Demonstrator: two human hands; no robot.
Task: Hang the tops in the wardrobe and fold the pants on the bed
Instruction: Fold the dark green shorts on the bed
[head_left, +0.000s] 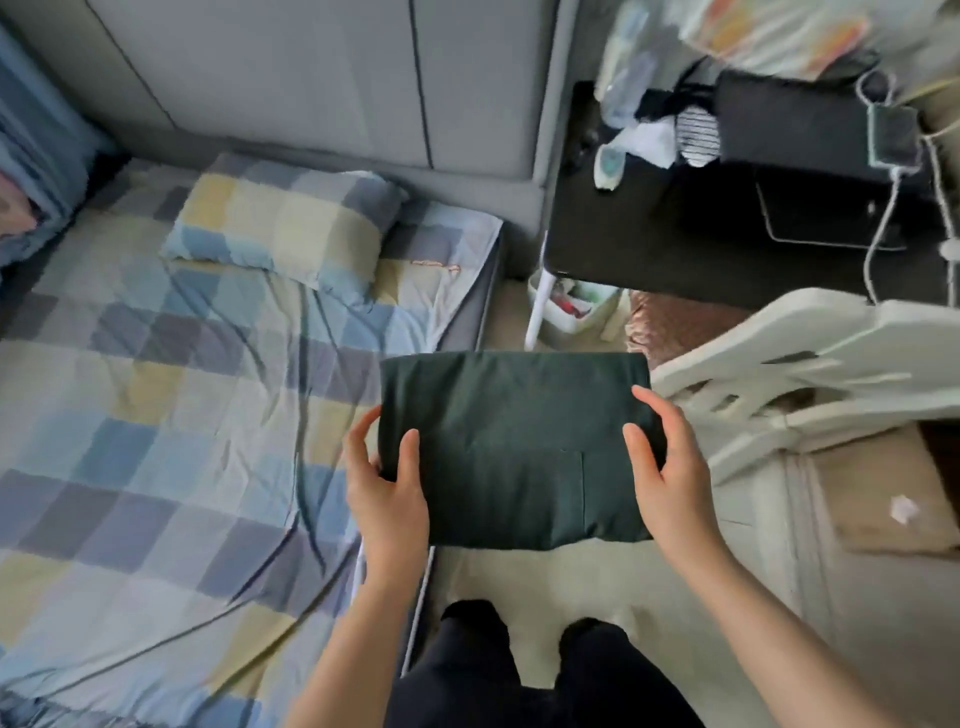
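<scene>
A dark green pair of pants (514, 441), folded into a flat rectangle, hangs in the air between my hands, over the bed's right edge and the floor. My left hand (387, 488) grips its left side, thumb on top and fingers underneath. My right hand (670, 473) grips the right side the same way. The bed (156, 415) with a blue, yellow and grey checked sheet fills the left half of the view. No wardrobe or tops show.
A checked pillow (285, 218) lies at the head of the bed against a grey padded headboard (311, 78). A black desk (701, 218) with cables and clutter stands at the upper right. A white plastic chair (805, 374) is at my right. My legs stand on pale floor.
</scene>
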